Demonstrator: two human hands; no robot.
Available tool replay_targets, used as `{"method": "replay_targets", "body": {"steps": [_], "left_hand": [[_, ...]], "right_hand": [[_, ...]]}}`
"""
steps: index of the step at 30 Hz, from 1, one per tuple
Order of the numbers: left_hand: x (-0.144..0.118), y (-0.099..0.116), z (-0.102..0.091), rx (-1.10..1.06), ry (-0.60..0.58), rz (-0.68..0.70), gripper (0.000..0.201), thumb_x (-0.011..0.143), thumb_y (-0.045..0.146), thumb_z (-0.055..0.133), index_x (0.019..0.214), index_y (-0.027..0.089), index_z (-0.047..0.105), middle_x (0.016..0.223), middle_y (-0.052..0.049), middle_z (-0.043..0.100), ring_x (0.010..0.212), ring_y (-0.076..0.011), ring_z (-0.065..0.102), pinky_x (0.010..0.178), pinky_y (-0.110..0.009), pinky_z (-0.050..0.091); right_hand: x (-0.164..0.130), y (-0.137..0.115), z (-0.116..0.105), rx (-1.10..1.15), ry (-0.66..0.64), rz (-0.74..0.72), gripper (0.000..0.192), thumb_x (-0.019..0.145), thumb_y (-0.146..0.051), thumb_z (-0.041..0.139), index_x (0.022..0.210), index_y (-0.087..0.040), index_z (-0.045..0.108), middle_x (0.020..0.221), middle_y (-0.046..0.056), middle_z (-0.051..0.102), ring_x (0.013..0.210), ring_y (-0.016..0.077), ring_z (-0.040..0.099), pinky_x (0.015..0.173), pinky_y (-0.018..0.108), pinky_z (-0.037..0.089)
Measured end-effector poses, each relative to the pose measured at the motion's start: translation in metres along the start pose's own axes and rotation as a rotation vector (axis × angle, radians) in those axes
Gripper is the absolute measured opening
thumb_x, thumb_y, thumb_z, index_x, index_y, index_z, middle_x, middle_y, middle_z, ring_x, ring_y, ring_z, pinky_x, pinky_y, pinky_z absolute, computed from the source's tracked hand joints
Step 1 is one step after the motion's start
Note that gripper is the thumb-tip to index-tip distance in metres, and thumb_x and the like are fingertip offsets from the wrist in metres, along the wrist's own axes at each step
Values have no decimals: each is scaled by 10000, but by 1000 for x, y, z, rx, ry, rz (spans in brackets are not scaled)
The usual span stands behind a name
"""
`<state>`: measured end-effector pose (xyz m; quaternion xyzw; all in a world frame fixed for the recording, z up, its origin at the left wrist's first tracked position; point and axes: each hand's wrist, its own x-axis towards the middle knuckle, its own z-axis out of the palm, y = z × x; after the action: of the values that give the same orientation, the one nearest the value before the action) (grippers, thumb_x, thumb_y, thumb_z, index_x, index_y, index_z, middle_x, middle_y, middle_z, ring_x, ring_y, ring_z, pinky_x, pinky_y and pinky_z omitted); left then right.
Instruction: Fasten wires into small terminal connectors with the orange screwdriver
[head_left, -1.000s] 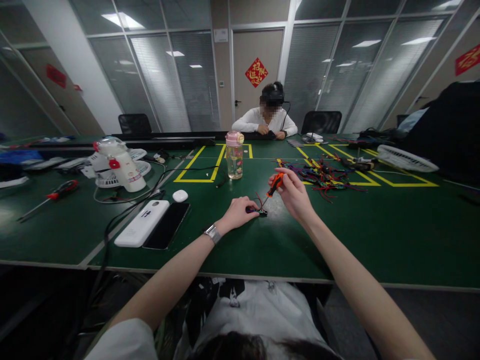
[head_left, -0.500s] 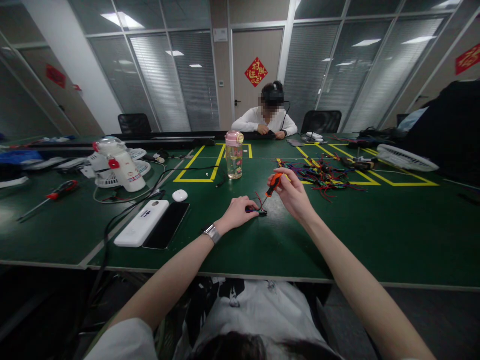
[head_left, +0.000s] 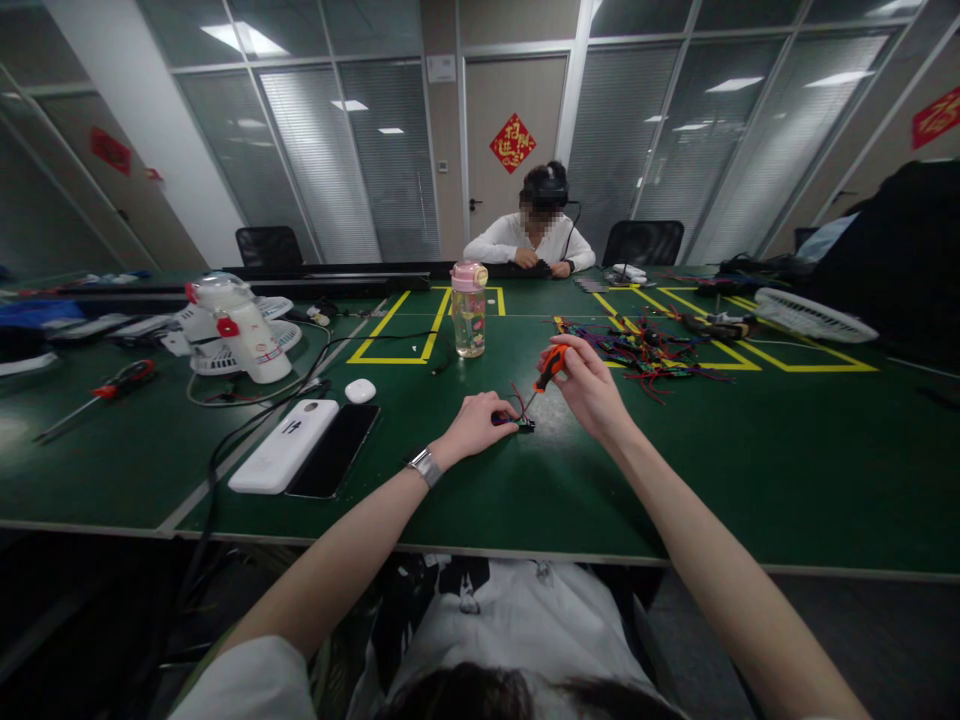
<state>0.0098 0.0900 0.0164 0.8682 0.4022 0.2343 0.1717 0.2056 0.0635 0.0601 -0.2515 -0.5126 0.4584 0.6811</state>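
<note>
My right hand (head_left: 588,384) is closed around the orange and black handle of a screwdriver (head_left: 553,366). Its shaft slants down to the left, and the tip meets a small circuit board with wires (head_left: 526,425) on the green table. My left hand (head_left: 478,424) pinches that board from the left side, holding it against the tabletop. Thin red and dark wires rise from the board beside my left fingers. Part of the board is hidden under those fingers, and I cannot make out the exact point where the tip touches.
A clear bottle with a pink lid (head_left: 469,312) stands beyond my hands. A pile of wired boards (head_left: 649,345) lies to the right. At left are a black phone (head_left: 335,452), a white power bank (head_left: 285,447) and a red screwdriver (head_left: 124,380). A person (head_left: 531,235) sits opposite.
The screwdriver handle has turned slightly in my right hand, whose fingers have shifted a little. My left hand and the board stay in place.
</note>
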Motion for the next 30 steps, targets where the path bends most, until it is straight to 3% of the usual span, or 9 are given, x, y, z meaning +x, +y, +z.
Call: {"method": "replay_targets", "body": {"steps": [9,16,24,30], "left_hand": [[0,2,-1,9,-1,0,140,874,304,738,979,217,769,935,-30,683,916,-195,631,857,-309,460],[0,2,-1,5,-6,9,140,874,312,742,981,226,768,936,-25,678,921,-194,622,851,-303,450],[0,2,-1,13,-10,1,142,877,308,745,976,209,769,931,-30,676,913,-190,623,841,-296,441],[0,1,-1,18,-11,7,141,883,319,735,976,218,768,931,-28,677,912,-191,621,838,-302,445]], "right_hand": [[-3,0,5,-5,31,-24,261,757,-510,803,885,-301,713,909,-8,692,850,173,638,828,331,549],[-1,1,1,-62,-7,-28,308,831,-551,720,1012,-304,692,916,10,707,901,194,683,889,381,551],[-2,1,3,-17,13,-47,264,756,-515,814,873,-300,715,865,-16,675,816,155,629,857,338,563],[-1,0,2,-61,-21,-36,281,834,-549,723,959,-300,686,896,3,694,875,175,665,892,364,554]]}}
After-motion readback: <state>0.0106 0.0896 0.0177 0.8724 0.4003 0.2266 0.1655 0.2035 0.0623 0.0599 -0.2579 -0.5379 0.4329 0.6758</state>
